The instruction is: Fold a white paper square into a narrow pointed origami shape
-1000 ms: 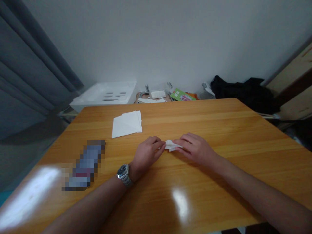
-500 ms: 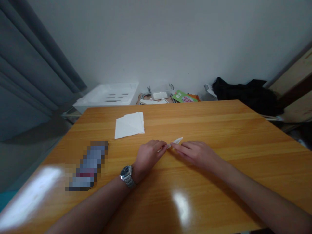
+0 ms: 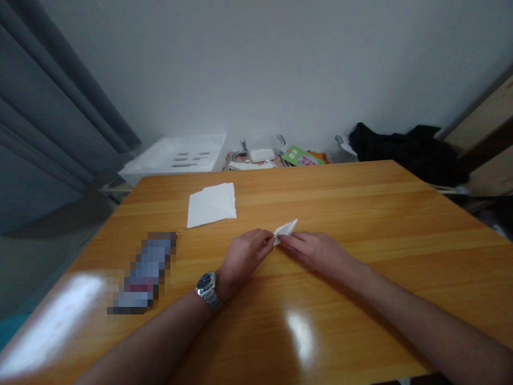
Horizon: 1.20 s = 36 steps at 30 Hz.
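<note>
A small folded piece of white paper (image 3: 287,228) is held between my two hands, above the middle of the wooden table (image 3: 360,214). My left hand (image 3: 247,252), with a metal watch (image 3: 207,286) on its wrist, pinches the paper's left end. From the other side, my right hand (image 3: 315,249) closes its fingers on the lower right edge. The paper's pointed tip sticks up and away to the right; its lower part is hidden by my fingers. Farther back to the left lies a stack of white paper sheets (image 3: 211,205).
A blurred-out phone-like object (image 3: 146,272) lies on the left of the table. Beyond the far edge are a white plastic tray (image 3: 176,155), a green booklet (image 3: 300,156) and a black cloth item (image 3: 404,152). A grey curtain (image 3: 52,91) hangs at left.
The folded paper has turned so that more of its flat face shows. My right fingers have shifted slightly left along it, while my left hand stays nearly in place.
</note>
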### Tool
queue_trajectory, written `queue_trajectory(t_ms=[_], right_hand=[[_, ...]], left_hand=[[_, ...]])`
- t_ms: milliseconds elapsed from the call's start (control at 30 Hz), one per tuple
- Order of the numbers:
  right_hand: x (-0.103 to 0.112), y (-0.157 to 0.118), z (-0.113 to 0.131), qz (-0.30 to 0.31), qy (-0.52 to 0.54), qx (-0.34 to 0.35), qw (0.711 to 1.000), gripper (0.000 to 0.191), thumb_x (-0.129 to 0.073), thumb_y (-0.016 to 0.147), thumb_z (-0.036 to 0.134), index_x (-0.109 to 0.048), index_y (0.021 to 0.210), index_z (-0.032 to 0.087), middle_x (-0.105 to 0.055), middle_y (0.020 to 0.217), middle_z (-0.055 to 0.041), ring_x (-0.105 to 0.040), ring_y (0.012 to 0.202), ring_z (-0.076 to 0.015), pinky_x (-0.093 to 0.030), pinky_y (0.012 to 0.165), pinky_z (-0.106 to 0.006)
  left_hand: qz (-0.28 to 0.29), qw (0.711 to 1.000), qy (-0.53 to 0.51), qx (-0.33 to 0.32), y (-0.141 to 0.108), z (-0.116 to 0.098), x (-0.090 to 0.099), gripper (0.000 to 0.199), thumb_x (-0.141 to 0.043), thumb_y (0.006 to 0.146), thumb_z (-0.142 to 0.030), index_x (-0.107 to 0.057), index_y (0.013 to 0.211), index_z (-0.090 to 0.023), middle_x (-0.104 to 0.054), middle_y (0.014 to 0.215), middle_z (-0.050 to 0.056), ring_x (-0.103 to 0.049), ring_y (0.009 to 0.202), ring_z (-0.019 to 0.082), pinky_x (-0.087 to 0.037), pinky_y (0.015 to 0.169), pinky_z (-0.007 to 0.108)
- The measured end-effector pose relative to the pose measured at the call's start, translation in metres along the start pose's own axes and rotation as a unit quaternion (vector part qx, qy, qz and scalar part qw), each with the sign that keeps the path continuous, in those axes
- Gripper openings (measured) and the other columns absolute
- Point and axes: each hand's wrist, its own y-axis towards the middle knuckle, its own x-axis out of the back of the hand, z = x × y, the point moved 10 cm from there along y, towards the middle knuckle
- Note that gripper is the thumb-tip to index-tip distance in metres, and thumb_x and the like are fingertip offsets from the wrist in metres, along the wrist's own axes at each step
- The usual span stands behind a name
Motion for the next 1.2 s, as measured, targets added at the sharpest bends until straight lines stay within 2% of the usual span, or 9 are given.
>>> queue_trajectory(t_ms=[167,300,500,633,833,967,1033,1100,1200], right_hand=[[-0.002,0.004,0.0,0.012,0.026,0.005,1.0,0.027,-0.059,0.095,0.01,-0.061,0.12,0.018,-0.073,0.107,-0.0102,-0.07,0.091,-0.0216,-0.054,0.075,-0.03],[0.001,0.008,0.002,0.011,0.047,0.011,0.999,0.021,-0.058,0.096,0.011,-0.061,0.116,0.018,-0.072,0.104,-0.0091,-0.068,0.094,-0.0209,-0.053,0.078,-0.03],[-0.001,0.01,0.003,0.0,0.033,0.017,0.999,0.012,-0.057,0.097,0.014,-0.063,0.106,0.018,-0.071,0.096,-0.0076,-0.067,0.087,-0.0199,-0.051,0.073,-0.029],[0.001,0.009,0.0,-0.004,0.016,0.006,1.0,0.007,-0.059,0.097,0.018,-0.065,0.1,0.017,-0.071,0.091,-0.0072,-0.066,0.081,-0.0199,-0.048,0.069,-0.029],[-0.001,0.007,-0.001,-0.007,0.019,-0.001,1.0,0.012,-0.059,0.097,0.02,-0.066,0.107,0.017,-0.07,0.095,-0.0079,-0.066,0.083,-0.0202,-0.049,0.069,-0.029],[-0.007,0.007,-0.003,0.004,0.028,0.006,1.0,0.012,-0.06,0.097,0.019,-0.066,0.107,0.017,-0.07,0.096,-0.0084,-0.066,0.084,-0.0204,-0.05,0.071,-0.029],[-0.006,0.007,-0.004,0.004,0.033,0.01,0.999,0.012,-0.06,0.097,0.019,-0.066,0.106,0.017,-0.071,0.097,-0.0087,-0.066,0.086,-0.0205,-0.051,0.072,-0.029],[-0.003,0.006,-0.003,0.003,0.037,0.02,0.999,0.011,-0.059,0.097,0.018,-0.067,0.105,0.017,-0.071,0.098,-0.0089,-0.066,0.086,-0.0204,-0.051,0.073,-0.03],[0.001,0.004,0.0,0.004,0.044,0.043,0.998,0.011,-0.058,0.097,0.016,-0.067,0.104,0.016,-0.07,0.095,-0.0091,-0.066,0.087,-0.0203,-0.052,0.074,-0.03]], left_hand=[[-0.003,1.0,-0.009,0.01,0.0,-0.003,0.001,0.011,-0.056,0.098,-0.026,-0.065,0.101,-0.02,-0.071,0.09,0.001,-0.066,0.079,0.015,-0.047,0.071,0.024],[0.004,1.0,0.017,0.005,0.0,-0.008,0.0,0.014,-0.056,0.099,-0.032,-0.064,0.103,-0.021,-0.071,0.09,0.001,-0.066,0.078,0.016,-0.045,0.07,0.025],[0.027,0.999,0.021,0.02,0.001,-0.005,-0.004,0.017,-0.052,0.1,-0.032,-0.064,0.096,-0.021,-0.071,0.086,0.002,-0.064,0.072,0.014,-0.043,0.066,0.024],[0.037,0.998,-0.012,0.057,0.002,0.002,-0.005,0.014,-0.055,0.098,-0.029,-0.065,0.094,-0.02,-0.07,0.08,0.001,-0.063,0.067,0.014,-0.042,0.061,0.023],[0.037,0.993,-0.069,0.086,0.001,0.001,-0.006,0.016,-0.056,0.097,-0.031,-0.066,0.093,-0.02,-0.072,0.079,0.002,-0.067,0.068,0.015,-0.046,0.063,0.022],[0.033,0.989,-0.088,0.11,0.001,0.004,-0.007,0.018,-0.057,0.095,-0.029,-0.059,0.112,-0.023,-0.069,0.074,-0.002,-0.065,0.062,0.014,-0.042,0.057,0.021],[0.038,0.992,-0.073,0.099,0.001,0.001,-0.007,0.019,-0.055,0.096,-0.027,-0.055,0.115,-0.023,-0.066,0.074,-0.004,-0.062,0.062,0.014,-0.041,0.056,0.021],[0.061,0.996,-0.043,0.053,0.002,-0.009,-0.008,0.009,-0.05,0.099,-0.026,-0.057,0.104,-0.023,-0.064,0.076,-0.003,-0.06,0.065,0.014,-0.04,0.059,0.022],[0.099,0.995,-0.015,-0.007,0.003,-0.023,-0.01,0.014,-0.048,0.1,-0.024,-0.058,0.092,-0.022,-0.063,0.081,0.0,-0.059,0.072,0.015,-0.042,0.065,0.024]])
